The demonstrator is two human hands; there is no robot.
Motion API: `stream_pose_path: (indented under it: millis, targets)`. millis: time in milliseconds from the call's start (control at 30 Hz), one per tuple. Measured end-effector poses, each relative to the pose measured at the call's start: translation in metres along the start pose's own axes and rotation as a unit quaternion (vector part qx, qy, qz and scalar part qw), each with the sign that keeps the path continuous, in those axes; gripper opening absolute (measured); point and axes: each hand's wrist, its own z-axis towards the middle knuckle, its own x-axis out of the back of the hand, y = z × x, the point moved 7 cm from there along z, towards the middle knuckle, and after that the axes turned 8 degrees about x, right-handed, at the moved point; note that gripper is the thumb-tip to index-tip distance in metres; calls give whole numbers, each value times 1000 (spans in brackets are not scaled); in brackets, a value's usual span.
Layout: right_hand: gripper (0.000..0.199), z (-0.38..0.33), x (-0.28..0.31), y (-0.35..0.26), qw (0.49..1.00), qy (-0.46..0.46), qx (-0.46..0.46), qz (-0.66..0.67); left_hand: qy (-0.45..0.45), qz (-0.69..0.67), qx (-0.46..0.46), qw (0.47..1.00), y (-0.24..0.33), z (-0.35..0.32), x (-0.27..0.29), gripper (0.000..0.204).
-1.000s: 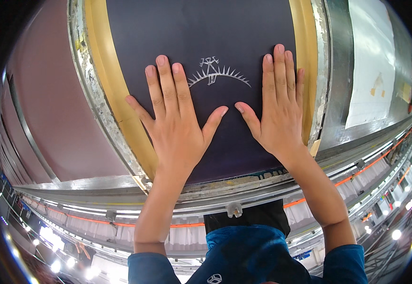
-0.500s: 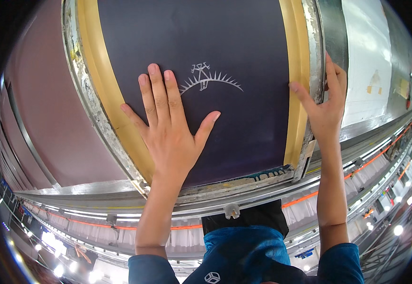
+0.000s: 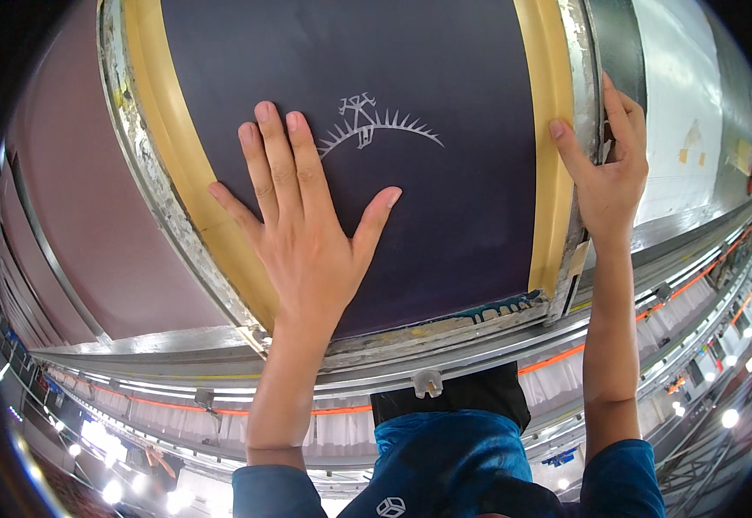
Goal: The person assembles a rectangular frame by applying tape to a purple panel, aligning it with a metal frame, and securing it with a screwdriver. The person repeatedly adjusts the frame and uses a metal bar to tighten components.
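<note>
No packages or screens; small tan stickers (image 3: 691,142) on white panel (image 3: 678,104), right

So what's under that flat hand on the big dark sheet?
The left hand lies flat on the dark navy fabric sheet, beside a small white spiky print. Whatever is directly beneath the palm is hidden.

Flat dark navy printing screen mesh (image 3: 445,190) stretched in a worn, paint-flecked grey metal frame (image 3: 579,104), bordered left and right by broad yellow tape strips (image 3: 544,173). Small white spiky arc design (image 3: 376,125) near the middle. Lying flat, tilted in view; left hand (image 3: 307,233) spread on mesh, right hand (image 3: 605,173) gripping right frame edge.
</note>
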Motion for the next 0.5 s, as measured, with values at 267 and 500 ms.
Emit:
stream_pose_path:
  millis: [267, 500]
  targets:
    - [63, 2, 1, 1, 998, 21, -3, 52, 11, -24, -6, 1000, 0, -1, 3, 99]
    - [62, 3, 3, 3, 998, 12, -15, 56, 3, -27, 2, 1000, 1, -2, 3, 101]
